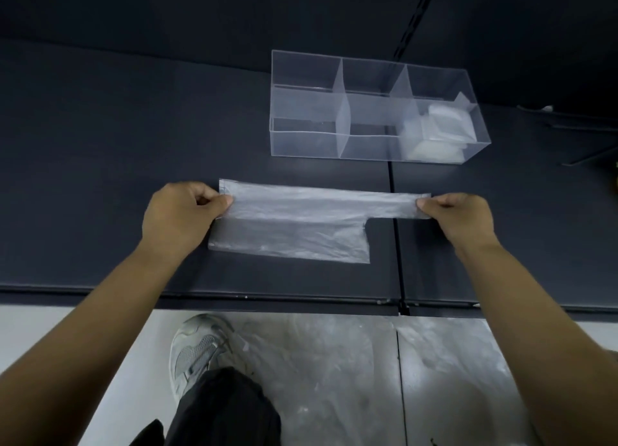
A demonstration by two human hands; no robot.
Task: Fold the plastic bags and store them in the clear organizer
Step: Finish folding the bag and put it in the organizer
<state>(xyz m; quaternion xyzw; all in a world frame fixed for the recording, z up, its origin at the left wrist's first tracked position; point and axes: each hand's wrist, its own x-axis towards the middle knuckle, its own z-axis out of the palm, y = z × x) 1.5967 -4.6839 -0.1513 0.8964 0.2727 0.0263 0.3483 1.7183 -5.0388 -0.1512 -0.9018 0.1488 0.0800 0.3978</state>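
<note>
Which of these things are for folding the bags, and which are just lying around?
For the job:
- plastic bag, pinched at its ends by the left hand and right hand
- clear organizer
- folded bags already at its right end

Just lying about:
- dark cables at far right
- crumpled plastic sheet on the floor

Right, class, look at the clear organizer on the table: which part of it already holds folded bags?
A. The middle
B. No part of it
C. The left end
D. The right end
D: the white folded bags sit in the near section at the right end of the organizer.
</note>
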